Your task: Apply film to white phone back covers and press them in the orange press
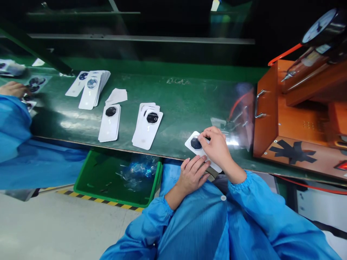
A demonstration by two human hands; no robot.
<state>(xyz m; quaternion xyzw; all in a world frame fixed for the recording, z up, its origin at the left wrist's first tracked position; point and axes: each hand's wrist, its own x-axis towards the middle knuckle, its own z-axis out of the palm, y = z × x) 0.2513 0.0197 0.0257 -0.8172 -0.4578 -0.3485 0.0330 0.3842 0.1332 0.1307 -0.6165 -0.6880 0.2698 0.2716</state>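
Observation:
A white phone back cover (201,152) with a round black camera area (195,143) lies at the front edge of the green bench, partly covered by my hands. My left hand (193,171) rests on its lower side with fingers stretched out. My right hand (216,146) is closed in a pinch at the rim of the camera area. Whatever lies between those fingertips is too small to make out. To the left, a fanned stack of white back covers (146,130) sits on the bench, and another small stack (109,124) lies beyond it.
More white covers (93,90) lie farther left, near a crumpled white sheet (116,96). A co-worker's hand (13,89) works at the far left. An orange machine with a gauge (287,108) stands right. Below the bench, a green bin (92,180) holds clear plastic film.

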